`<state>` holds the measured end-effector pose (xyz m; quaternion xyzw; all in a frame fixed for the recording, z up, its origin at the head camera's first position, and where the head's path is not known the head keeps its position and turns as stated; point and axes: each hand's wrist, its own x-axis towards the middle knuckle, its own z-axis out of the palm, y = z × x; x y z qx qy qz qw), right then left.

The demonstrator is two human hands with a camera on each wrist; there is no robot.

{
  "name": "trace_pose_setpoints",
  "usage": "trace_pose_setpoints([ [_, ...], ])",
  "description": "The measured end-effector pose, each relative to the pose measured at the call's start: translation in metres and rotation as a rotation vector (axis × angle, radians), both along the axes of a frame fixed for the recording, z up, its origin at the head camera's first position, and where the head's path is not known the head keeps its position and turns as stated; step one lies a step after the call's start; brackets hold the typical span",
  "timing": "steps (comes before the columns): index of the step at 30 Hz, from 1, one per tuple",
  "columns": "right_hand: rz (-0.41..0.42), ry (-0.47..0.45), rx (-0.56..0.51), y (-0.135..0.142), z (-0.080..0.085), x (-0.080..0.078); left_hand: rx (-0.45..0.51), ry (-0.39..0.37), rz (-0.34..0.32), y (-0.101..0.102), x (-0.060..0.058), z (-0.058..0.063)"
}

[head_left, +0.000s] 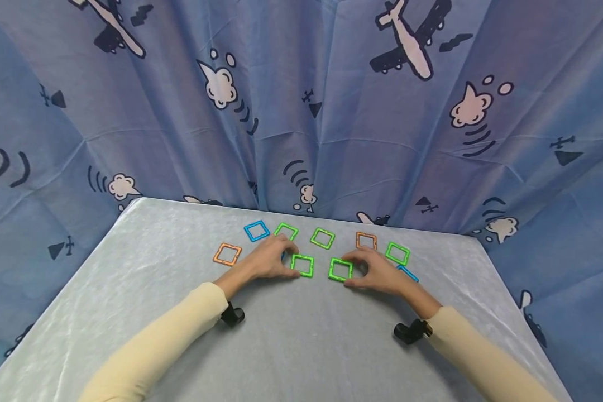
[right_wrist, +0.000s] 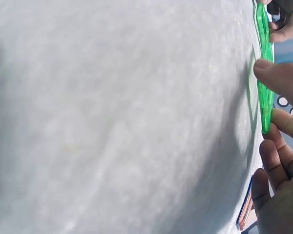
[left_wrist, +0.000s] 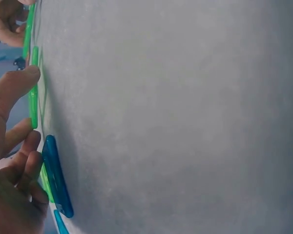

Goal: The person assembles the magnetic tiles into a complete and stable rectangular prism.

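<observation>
My left hand pinches a green square magnetic tile, an open frame, between thumb and fingers. Its lower fingers sit beside a blue tile, mostly hidden by the hand in the head view. A second green square tile is gripped at its right side by my right hand. In the right wrist view, the thumb presses one face of this green tile, with fingertips at its lower end. The two held tiles face each other across a small gap, close over the table.
Behind the hands lie an orange tile, a blue tile, green tiles and another orange tile. A green tile and a partly covered blue tile lie by the right hand. A patterned curtain hangs behind the table.
</observation>
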<state>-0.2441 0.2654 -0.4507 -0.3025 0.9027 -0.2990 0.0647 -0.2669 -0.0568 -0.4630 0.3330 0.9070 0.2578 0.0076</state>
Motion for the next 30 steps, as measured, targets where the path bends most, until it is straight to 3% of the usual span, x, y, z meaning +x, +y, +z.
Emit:
trace_pose_setpoints([
  [17, 0.104, -0.009, -0.003, -0.022, -0.001, -0.012, 0.018, 0.015, -0.004, -0.002, -0.002, -0.004],
  [30, 0.099, -0.011, 0.002, -0.030, -0.002, -0.014, -0.012, 0.042, -0.017, 0.003, -0.004, -0.004],
])
